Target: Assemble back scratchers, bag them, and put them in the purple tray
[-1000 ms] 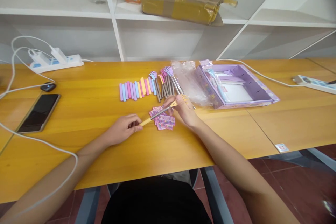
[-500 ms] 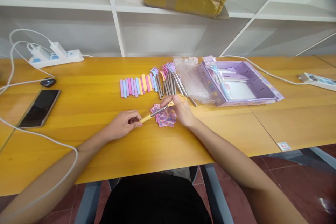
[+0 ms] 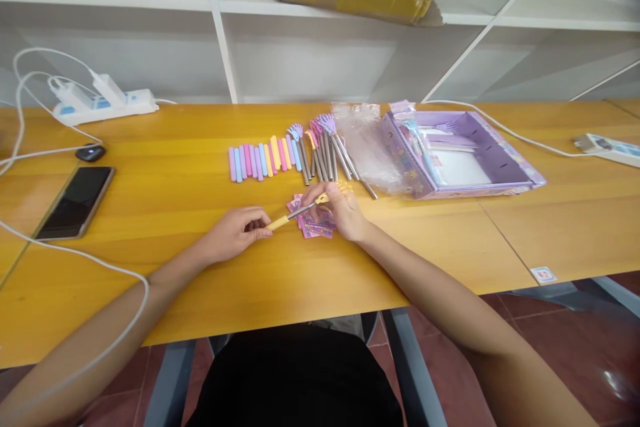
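Head view: a wooden table (image 3: pixel 225 300) spans the scene, its near edge just before the person's lap. At far right sits a purple tray (image 3: pixel 500 150), with clear plastic bags (image 3: pixel 367 153) just beside its left wall. Left of these lie bunched metal rods (image 3: pixel 327 157) with claw heads, then a row of pastel handles (image 3: pixel 257 161).

A back scratcher (image 3: pixel 296 212) is held aslant at the middle, over pink cards (image 3: pixel 315 230); contact with them cannot be confirmed. Left hand (image 3: pixel 240 230): fingers curled round the yellow handle end. Right hand (image 3: pixel 345 213): thumb and fingers pinching the yellow claw head.

Step in hand, as judged: seating the handle on the rod. Depth of fit cannot be told. The next move calls for both grips in line and straight pressure, without twisting the head.

The rods just beyond the right hand restrict far travel; the tray's near left corner restricts the right. Best room lies on the near side and leftward, though a white cable (image 3: pixel 90 255) crosses before the left forearm.
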`<act>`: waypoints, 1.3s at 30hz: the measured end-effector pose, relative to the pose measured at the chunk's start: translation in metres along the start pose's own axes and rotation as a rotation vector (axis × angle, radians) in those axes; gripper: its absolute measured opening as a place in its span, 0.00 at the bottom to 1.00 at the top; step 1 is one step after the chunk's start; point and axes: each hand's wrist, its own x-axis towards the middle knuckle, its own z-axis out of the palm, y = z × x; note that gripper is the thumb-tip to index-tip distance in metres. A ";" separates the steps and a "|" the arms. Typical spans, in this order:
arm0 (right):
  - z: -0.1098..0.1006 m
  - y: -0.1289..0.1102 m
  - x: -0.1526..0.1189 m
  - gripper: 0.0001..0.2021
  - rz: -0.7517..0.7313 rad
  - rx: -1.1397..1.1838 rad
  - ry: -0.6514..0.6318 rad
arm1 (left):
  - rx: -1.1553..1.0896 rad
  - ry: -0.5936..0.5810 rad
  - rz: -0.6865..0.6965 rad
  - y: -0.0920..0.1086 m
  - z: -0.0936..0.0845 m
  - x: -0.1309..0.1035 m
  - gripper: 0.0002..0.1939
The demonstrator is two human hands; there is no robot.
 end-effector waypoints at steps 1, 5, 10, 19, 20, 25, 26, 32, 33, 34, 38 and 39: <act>0.001 0.000 0.000 0.30 -0.001 -0.003 0.000 | -0.001 -0.001 0.000 0.000 0.000 0.000 0.13; 0.002 -0.001 -0.002 0.30 0.005 -0.010 -0.017 | -0.005 -0.005 -0.001 -0.001 0.001 0.000 0.13; 0.004 -0.001 -0.002 0.33 0.047 -0.043 0.009 | -0.010 -0.006 0.000 -0.001 0.001 0.000 0.13; 0.009 -0.005 -0.002 0.32 0.013 -0.059 -0.021 | -0.008 -0.005 0.012 0.002 0.001 0.001 0.14; 0.009 -0.005 -0.003 0.32 0.022 -0.057 -0.026 | -0.006 -0.005 0.010 0.002 0.001 0.000 0.14; 0.005 0.000 -0.002 0.30 0.024 -0.014 -0.046 | -0.021 -0.005 0.007 0.001 0.001 0.002 0.13; 0.004 0.001 -0.001 0.30 0.020 -0.017 -0.045 | -0.024 -0.008 0.006 0.001 0.001 0.003 0.13; 0.008 0.008 -0.002 0.31 -0.003 -0.030 0.070 | 0.014 0.005 0.011 0.001 0.000 0.004 0.14; 0.007 0.009 -0.002 0.31 -0.003 -0.035 0.070 | 0.019 0.007 0.013 0.002 -0.001 0.003 0.14; 0.005 0.010 -0.003 0.31 0.000 -0.048 0.056 | 0.026 0.013 0.014 0.002 -0.001 0.003 0.14; -0.010 0.013 -0.003 0.29 0.003 -0.181 0.002 | 0.095 0.063 0.014 0.005 0.002 -0.001 0.12; -0.014 0.013 -0.003 0.28 -0.006 -0.235 -0.006 | 0.118 0.079 0.008 0.005 0.003 -0.001 0.11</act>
